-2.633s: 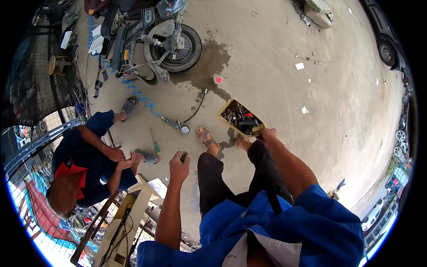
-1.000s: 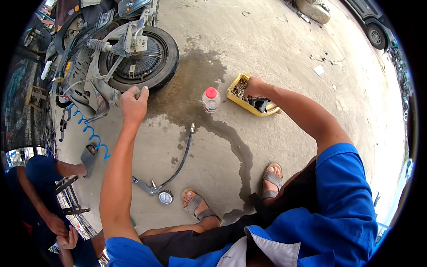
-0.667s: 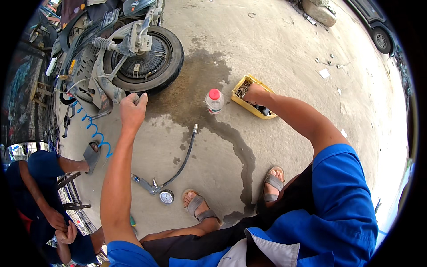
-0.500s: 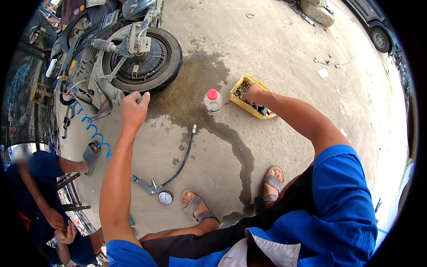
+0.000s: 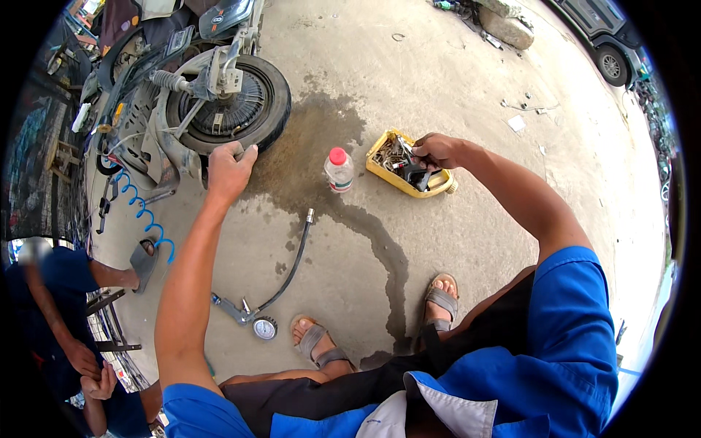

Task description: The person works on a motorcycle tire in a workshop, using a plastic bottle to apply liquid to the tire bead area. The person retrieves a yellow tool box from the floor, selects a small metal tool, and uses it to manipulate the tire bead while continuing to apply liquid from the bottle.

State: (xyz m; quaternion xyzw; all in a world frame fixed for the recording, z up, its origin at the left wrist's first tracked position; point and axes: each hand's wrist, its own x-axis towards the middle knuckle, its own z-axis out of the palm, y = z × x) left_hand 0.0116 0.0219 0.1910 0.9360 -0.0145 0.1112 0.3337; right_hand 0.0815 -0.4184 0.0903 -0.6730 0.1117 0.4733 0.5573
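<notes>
Outdoors, left hand (image 5: 228,169) on upright tyre (image 5: 232,106), axle sideways

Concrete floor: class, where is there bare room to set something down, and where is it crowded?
Free: dry concrete right of the yellow tray, and between hose and wet streak. Crowded: around the wheel, and between bottle and tray.

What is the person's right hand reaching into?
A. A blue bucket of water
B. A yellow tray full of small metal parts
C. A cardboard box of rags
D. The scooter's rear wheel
B: the right hand is inside the yellow tray of small metal parts, which sits on the concrete beside the plastic bottle, while the left hand rests against the scooter tyre.
</notes>
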